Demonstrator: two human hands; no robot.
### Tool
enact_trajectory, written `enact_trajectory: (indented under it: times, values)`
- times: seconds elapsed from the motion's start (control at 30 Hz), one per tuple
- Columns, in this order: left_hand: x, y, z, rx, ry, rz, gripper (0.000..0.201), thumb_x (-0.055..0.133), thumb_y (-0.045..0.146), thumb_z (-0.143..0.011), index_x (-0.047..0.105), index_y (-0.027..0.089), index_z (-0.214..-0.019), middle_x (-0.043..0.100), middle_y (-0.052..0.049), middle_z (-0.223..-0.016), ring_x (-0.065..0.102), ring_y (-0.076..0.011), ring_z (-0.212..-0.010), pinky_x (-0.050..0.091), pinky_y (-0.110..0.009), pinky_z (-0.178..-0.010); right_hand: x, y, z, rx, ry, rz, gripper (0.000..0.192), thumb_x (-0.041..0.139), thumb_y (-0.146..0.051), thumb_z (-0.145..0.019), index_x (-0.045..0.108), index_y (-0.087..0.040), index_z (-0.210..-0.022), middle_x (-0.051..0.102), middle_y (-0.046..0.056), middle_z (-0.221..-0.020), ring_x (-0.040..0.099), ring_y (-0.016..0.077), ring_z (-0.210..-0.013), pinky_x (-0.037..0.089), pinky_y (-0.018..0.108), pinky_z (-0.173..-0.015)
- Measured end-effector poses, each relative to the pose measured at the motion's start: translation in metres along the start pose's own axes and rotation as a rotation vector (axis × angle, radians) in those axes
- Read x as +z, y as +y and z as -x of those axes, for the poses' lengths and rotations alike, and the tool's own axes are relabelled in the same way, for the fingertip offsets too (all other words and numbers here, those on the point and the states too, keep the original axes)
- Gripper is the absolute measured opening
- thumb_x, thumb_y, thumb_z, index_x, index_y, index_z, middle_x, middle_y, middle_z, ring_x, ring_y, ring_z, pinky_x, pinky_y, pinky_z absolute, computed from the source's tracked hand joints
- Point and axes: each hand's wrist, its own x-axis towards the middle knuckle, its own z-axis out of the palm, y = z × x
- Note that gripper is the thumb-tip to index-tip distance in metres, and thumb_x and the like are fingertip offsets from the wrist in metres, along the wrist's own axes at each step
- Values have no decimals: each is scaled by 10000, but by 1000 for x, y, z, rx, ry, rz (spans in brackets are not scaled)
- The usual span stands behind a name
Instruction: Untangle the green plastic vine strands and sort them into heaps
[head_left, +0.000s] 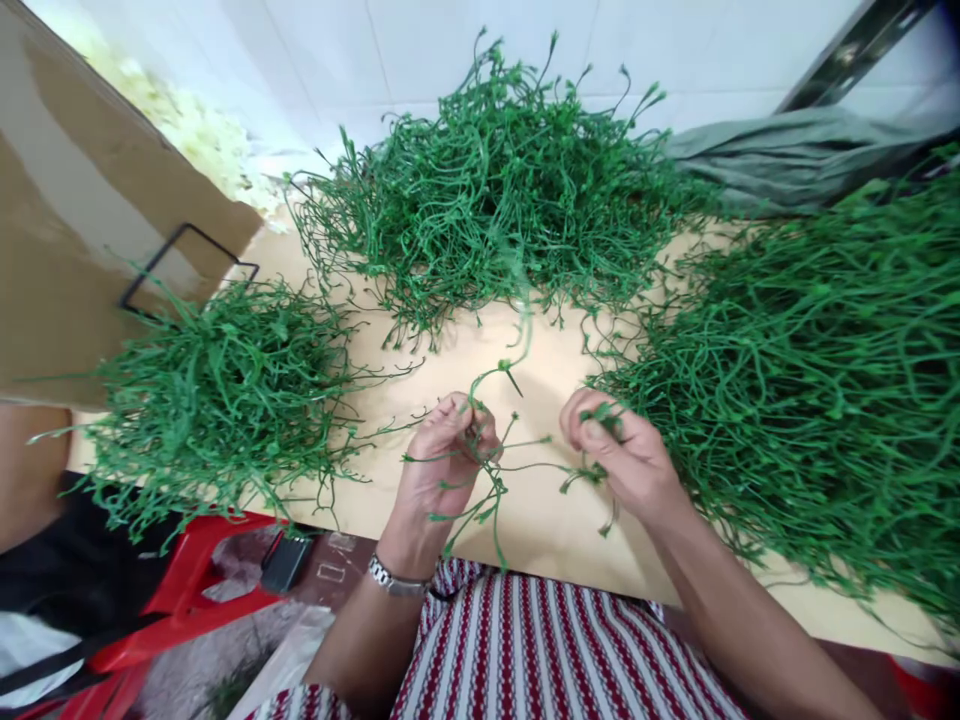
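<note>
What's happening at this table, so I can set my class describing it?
A person's left hand pinches a branching green sprig over the table. The right hand, a little apart, grips small green pieces. Around them lie tangled green stems: a left heap, a back heap and a right heap.

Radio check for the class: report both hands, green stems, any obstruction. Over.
Left hand: pinching green stems. Right hand: closed on more. Left pile, right pile, far pile nearby; nothing seen blocking either hand.
</note>
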Motion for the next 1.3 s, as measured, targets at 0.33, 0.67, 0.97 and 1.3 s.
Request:
enact_trajectory:
  times: [0.33,0.67,0.97,1.3]
  values:
    - [4,-12,-6,182,231,-301,134,678,222,-630,579,132,-633,530,35,-538,464,-62,-462,395,-189,-468,15,-27,6,-482,-101,677,334,425,-52,-793,493,-188,-1090,542,22,-706,519,135,-632,425,248,-538]
    - [1,-26,-9,332,206,-374,83,638,183,-698,595,146,-637,552,34,-587,505,-70,-583,392,-178,-580,18,1,-18,199,-221,376,163,447,-241,-843,570,-171,-923,550,-17,-663,463,87,-551,371,196,-514]
    - [2,-24,-10,267,138,-393,89,655,182,-679,592,147,-627,508,31,-612,458,-74,-599,375,-182,-593,25,0,-18,227,-321,681,141,610,-266,-714,563,-165,-801,481,-45,-597,404,80,-521,254,198,-485]
    - [-10,-1,0,160,-120,-745,169,636,292,-710,639,150,-802,598,-34,-754,521,-148,-736,397,-235,-665,10,-1,-9,87,-278,593,97,542,-215,-810,604,-144,-788,595,13,-697,522,108,-628,355,211,-574]
